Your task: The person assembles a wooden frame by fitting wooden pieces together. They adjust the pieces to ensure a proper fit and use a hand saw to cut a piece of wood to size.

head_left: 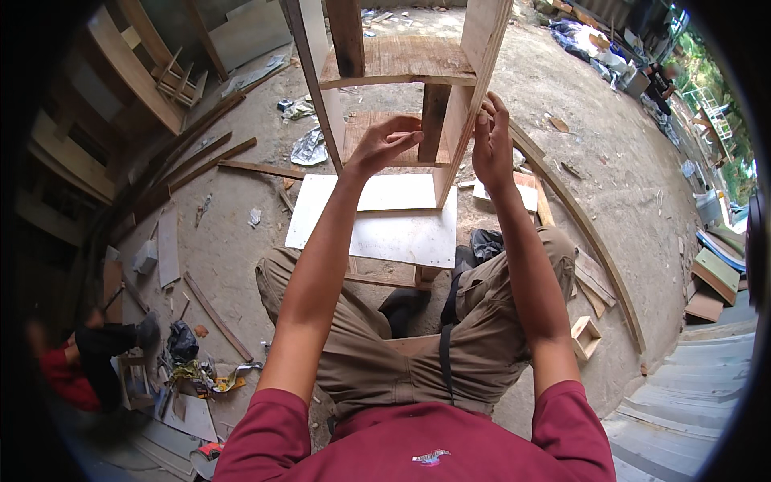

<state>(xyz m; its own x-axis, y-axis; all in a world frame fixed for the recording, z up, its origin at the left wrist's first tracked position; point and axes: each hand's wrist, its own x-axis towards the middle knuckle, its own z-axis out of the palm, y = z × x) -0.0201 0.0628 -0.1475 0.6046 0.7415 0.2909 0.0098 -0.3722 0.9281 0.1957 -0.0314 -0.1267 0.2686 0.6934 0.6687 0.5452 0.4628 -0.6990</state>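
Observation:
A tall wooden shelf unit (399,60) stands in front of me on a white board (377,233). Inside it, a dark wooden strip (434,124) runs upright between two shelves. My left hand (389,145) reaches into the unit just left of this strip. Its fingers are curled, with the tips near the strip; anything small between them cannot be made out. Along the outer face of the right side panel (474,80), my right hand (492,149) is raised with fingers stretched upward and the thumb near the panel edge.
A long curved-looking plank (590,233) lies on the right, near a small wooden box (585,337). Wood strips (213,309) and crumpled foil (310,148) litter the left floor. Another person (76,361) sits at the lower left; a further person (660,84) is far right.

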